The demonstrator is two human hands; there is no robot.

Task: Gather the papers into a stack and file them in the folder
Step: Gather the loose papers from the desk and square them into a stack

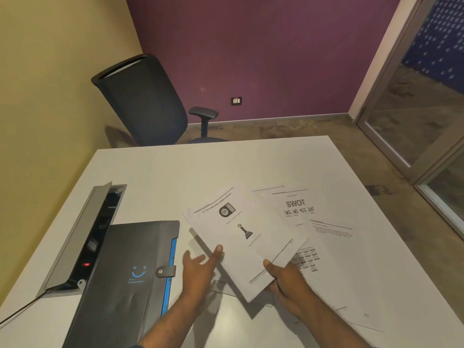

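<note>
Fingers point(272, 268) around lifted papers point(241, 237)

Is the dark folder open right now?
No, the folder lies flat on the table with its strap snapped over the front edge.

Both forearms are bare to the frame edge (no sleeves, rings, or watch visible).

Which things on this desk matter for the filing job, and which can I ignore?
For the job:
held sheets in right hand
left hand open at their edge
SWOT page and loose papers
closed folder

Ignore:
open cable box
office chair
wall socket
</note>
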